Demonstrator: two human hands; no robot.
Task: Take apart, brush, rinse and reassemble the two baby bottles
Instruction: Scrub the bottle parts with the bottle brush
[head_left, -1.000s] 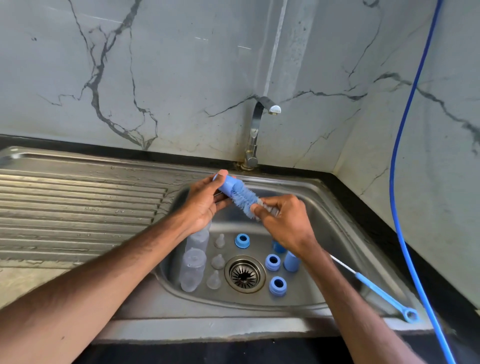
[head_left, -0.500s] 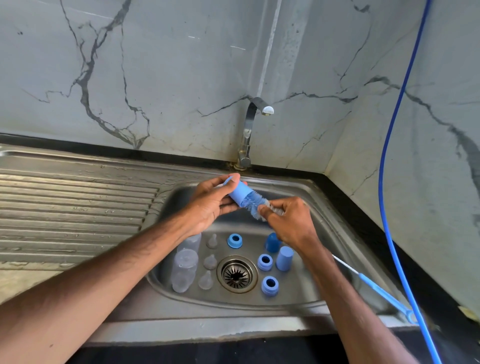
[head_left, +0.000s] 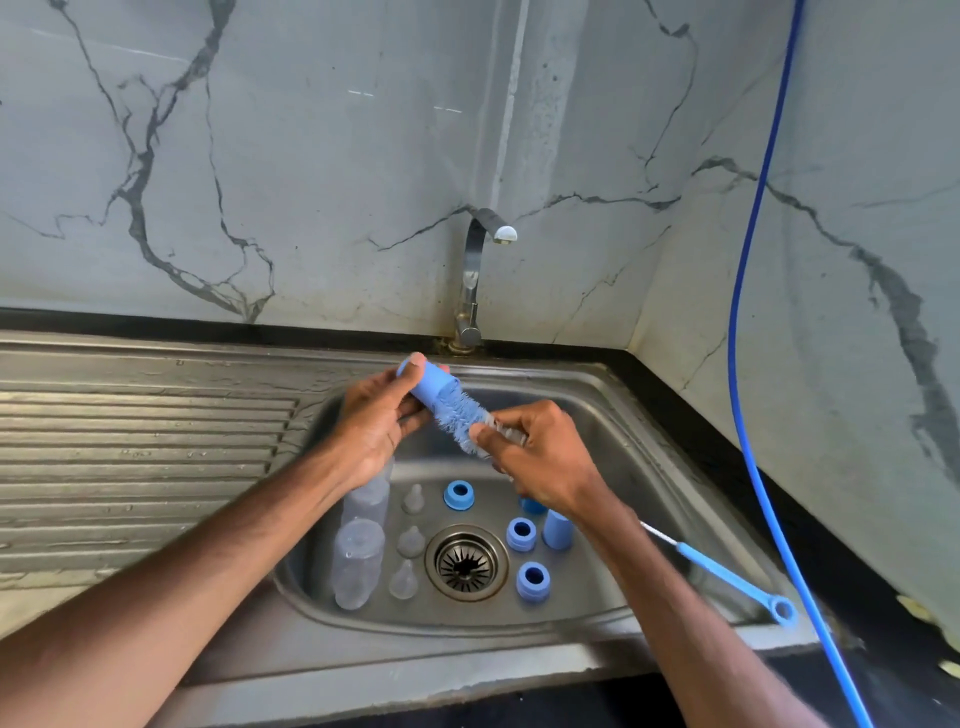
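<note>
- The left hand (head_left: 376, 415) is closed around a blue bottle cap (head_left: 423, 382), thumb over its closed end, and holds it above the sink basin (head_left: 649, 467) with the open end facing right.
- The right hand (head_left: 540, 460) pinches the bottle brush (head_left: 465, 418) at the base of the bristle head; the blue bristles sit partly inside the cap's open end.
- The brush's wire shaft passes under the right wrist, and its blue handle (head_left: 727, 579) lies across the right side of the basin, loop end near the front rim.
- Two clear bottle bodies (head_left: 358, 558) lie in the left part of the basin, one behind the other.
- Three clear teats (head_left: 410, 540) stand in a row between the bottles and the drain (head_left: 466, 563).
- Three blue collar rings (head_left: 532, 581) and a second blue cap (head_left: 557, 529) stand right of and behind the drain; a further blue part is mostly hidden by the right hand.
- The tap (head_left: 475, 270) rises behind the basin, with no water visible at the spout.
- A blue hose (head_left: 737, 364) hangs along the right wall.
</note>
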